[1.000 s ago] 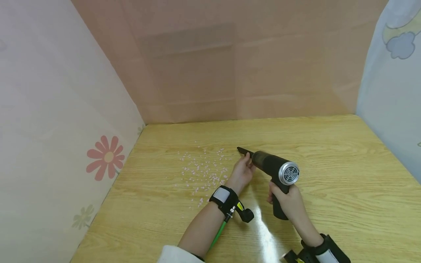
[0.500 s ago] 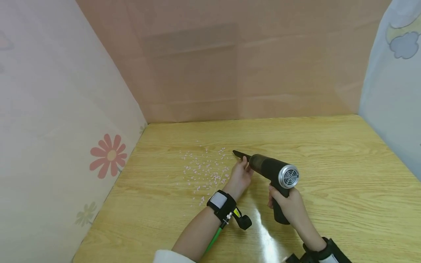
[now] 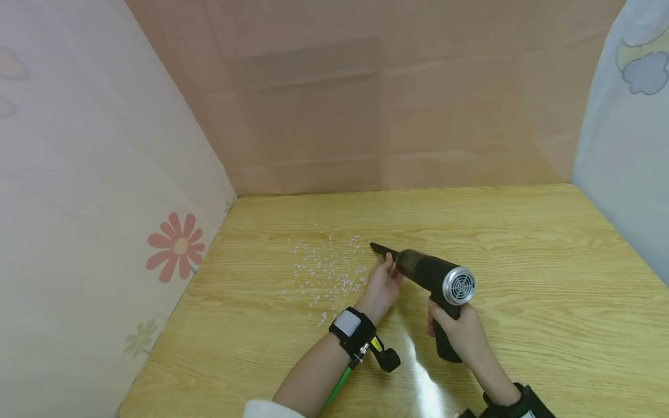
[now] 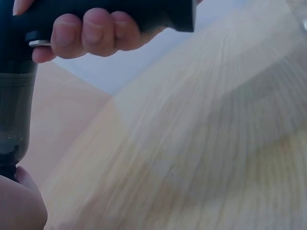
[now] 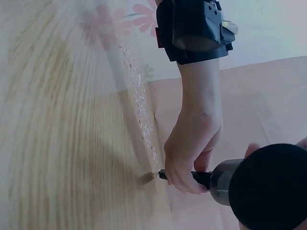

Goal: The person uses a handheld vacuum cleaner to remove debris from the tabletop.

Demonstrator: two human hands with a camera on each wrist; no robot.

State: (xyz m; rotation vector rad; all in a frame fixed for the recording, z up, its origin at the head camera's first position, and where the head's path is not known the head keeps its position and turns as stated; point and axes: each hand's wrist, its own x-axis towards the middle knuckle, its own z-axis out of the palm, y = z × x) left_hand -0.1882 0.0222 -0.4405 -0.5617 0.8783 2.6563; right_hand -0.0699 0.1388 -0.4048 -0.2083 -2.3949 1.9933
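Gripping the handheld vacuum (image 3: 436, 276) by its handle, right hand (image 3: 460, 332) is clenched around it; left hand (image 3: 382, 285) is pinching the nozzle (image 3: 383, 251) beside pink crumbs (image 3: 326, 273) on the table (image 3: 522, 244).

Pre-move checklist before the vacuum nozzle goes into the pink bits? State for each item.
1. Right hand grips the handle of the handheld vacuum: ok.
2. Left hand pinches the nozzle near the vacuum body: ok.
3. Nozzle points toward the pink scraps: ok, with the tip just right of the patch.
4. Nozzle tip touching the table: cannot tell; it looks low, but contact is not clear in any view.
5. Nozzle fully seated in the body: cannot tell, the left hand covers the joint.
6. Vacuum running: cannot tell.
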